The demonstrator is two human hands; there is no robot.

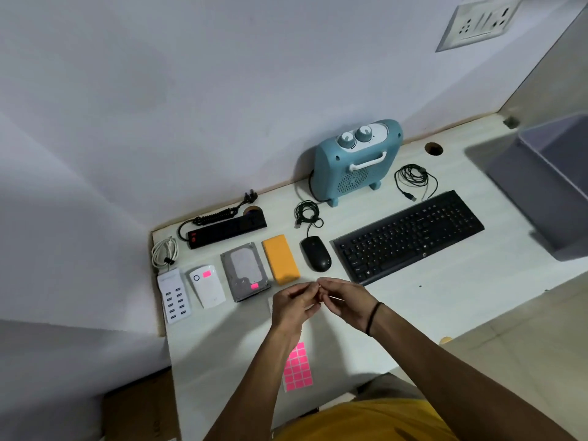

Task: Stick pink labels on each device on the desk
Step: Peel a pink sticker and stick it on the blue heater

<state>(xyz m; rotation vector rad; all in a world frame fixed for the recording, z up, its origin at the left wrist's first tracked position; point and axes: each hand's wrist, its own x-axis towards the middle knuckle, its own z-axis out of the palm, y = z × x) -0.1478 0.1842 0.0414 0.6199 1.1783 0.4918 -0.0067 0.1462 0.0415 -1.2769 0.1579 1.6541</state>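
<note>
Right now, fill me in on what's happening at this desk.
A person is putting pink labels on the devices laid out on the desk. The left hand and right hand meet fingertip to fingertip in front of the orange power bank, seemingly working on something too small to see. The sticker sheet lies near the front edge. The white adapter and hard drive already carry labels; the mouse, keyboard and heater show none.
</note>
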